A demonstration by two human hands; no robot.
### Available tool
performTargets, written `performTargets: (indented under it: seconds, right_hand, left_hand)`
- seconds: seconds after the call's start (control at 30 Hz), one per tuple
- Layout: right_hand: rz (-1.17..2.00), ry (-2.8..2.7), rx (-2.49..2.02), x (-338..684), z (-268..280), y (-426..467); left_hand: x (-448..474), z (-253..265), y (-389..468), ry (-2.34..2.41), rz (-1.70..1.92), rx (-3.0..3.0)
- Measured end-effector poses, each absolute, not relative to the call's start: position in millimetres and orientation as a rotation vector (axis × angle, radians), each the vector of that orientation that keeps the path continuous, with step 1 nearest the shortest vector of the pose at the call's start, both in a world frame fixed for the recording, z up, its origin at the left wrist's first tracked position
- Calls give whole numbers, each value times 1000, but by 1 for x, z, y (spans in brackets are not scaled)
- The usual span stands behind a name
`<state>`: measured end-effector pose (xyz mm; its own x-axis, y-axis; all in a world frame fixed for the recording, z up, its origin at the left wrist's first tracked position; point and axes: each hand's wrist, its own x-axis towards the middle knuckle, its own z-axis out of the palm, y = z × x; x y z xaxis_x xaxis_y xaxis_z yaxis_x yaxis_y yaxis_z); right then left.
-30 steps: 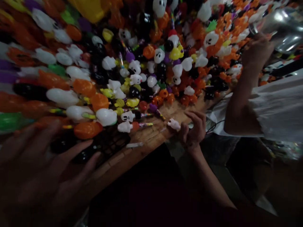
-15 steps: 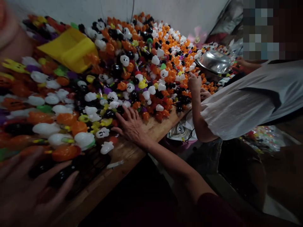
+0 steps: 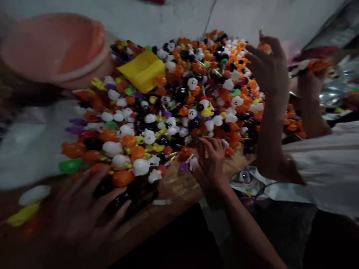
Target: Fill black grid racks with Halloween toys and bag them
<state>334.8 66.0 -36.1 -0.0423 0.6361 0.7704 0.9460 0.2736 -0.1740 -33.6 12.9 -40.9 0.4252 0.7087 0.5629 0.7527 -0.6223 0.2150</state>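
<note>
The right hand point(image 3: 211, 158) is at the near edge of the heap of toys, fingers bent; whether they pinch anything I cannot tell, as the hand itself covers the tips; the left hand point(image 3: 89, 201), blurred, is spread with fingers apart over glossy black plastic pieces point(image 3: 117, 203), and the two hands are well apart.

A small white figure topper point(image 3: 194, 164) lies on the wooden table point(image 3: 179, 183) just left of the right hand, touching or nearly so; a purple figure topper point(image 3: 184, 166) lies beside it, on the side toward the left hand; the right hand is clearly the nearer to both.

The purple topper seems to carry a thin striped stick point(image 3: 191, 157); if so, its long axis slants outward toward the right hand's fingertips, purple end nearer the left hand; the white topper is stubby, its facing too blurred to tell; just ahead of the left hand's fingers, a rounded orange piece point(image 3: 123, 178) lies lengthwise across, one end toward the right hand.
</note>
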Motion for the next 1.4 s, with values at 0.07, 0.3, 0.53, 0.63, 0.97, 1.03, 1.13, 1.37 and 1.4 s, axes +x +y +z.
performTargets:
  seconds: [0.07,0.3,0.53,0.63,0.97,1.03,1.13,1.37,1.4]
  right_hand:
    - [-465,-1874,-1405,319,-27,89]
    - [-218,-1991,-1850,251,23,190]
    - [-145,-2160,-2010,226,39,241]
    - [-103,-2020,-1994,228,46,242]
    - [758,-1286,-1315,313,12,85]
    - [872,-1211,-1319,311,-8,37]
    - [821,-1202,-1396,297,-36,-16]
    - [132,-1883,-1589,282,-74,-43]
    - [42,-1945,-1631,282,-76,-42]
  left_hand:
    - [-31,-36,10,-1264,-777,-2582]
    - [-11,-24,1,-1211,-898,-2437]
    - [2,-17,0,-1278,-1024,-2429]
    - [6,-13,-2,-1353,-1102,-2399]
    - [-2,-14,-3,-1434,-1118,-2452]
    - [-10,-14,0,-1362,-1026,-2512]
    - [-14,-12,2,-1266,-939,-2517]
    - [-10,-3,-4,-1324,-841,-2498]
    - [-11,-2,-5,-1336,-829,-2510]
